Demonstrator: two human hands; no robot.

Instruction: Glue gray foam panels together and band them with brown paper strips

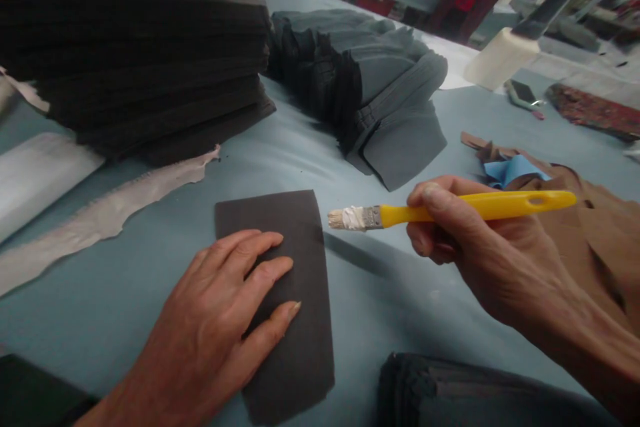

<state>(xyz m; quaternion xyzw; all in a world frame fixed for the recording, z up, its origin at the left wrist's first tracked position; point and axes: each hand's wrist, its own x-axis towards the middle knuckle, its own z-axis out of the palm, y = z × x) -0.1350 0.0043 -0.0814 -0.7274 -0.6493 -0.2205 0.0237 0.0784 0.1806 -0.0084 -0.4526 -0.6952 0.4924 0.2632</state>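
A dark grey flat piece point(300, 347) lies on the blue-grey table point(365, 307). My left hand point(220, 307) rests on its left part, fingers spread and holding nothing. In my right hand point(460, 220) is a yellow-handled brush point(510, 205), pinched between thumb and fingers. The brush points left, and its bristles carry a white substance. They are just right of the piece's upper right edge, above the table, with a shadow below.
Tall dark stack point(165, 60) at upper left; folded grey pieces point(395, 93) at top centre. Pale strip point(120, 203) at left. Brown scraps point(575, 213) at right. White container point(503, 57) and phone-like object point(523, 93) at upper right. Dark stack point(465, 390) at the bottom.
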